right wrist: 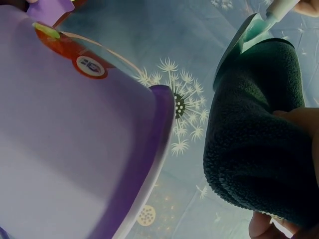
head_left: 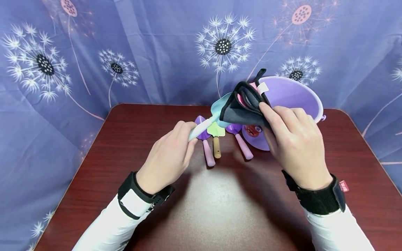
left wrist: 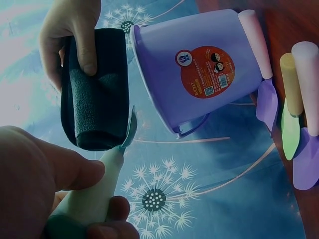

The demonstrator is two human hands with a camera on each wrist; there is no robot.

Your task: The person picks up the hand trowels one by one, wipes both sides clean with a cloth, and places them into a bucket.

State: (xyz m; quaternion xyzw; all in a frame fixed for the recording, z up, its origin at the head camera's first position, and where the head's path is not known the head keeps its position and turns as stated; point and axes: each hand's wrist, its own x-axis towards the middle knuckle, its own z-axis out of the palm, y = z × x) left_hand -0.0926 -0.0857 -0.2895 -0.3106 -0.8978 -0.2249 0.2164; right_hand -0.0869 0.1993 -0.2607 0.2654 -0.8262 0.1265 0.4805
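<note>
My left hand (head_left: 168,155) grips the pale handle of a light blue garden trowel (head_left: 220,104), its blade raised and pointing away to the right. My right hand (head_left: 296,146) pinches a folded dark grey cloth (head_left: 242,113) with black edging, a loop and a white tag; pink shows inside its folds. In the head view the cloth overlaps part of the blade. The right wrist view shows the blade (right wrist: 237,52) right along the cloth's edge. From the left wrist, the cloth (left wrist: 102,94) hangs just beyond the trowel's neck, with the thumb of my right hand on its face.
A purple bucket (head_left: 295,91) with a red sticker stands at the table's back right, behind my right hand. In front of it lie two purple trowels with pink handles (head_left: 208,153) and a green one (head_left: 216,130) with a tan handle. A dandelion-print curtain (head_left: 166,52) hangs behind the table.
</note>
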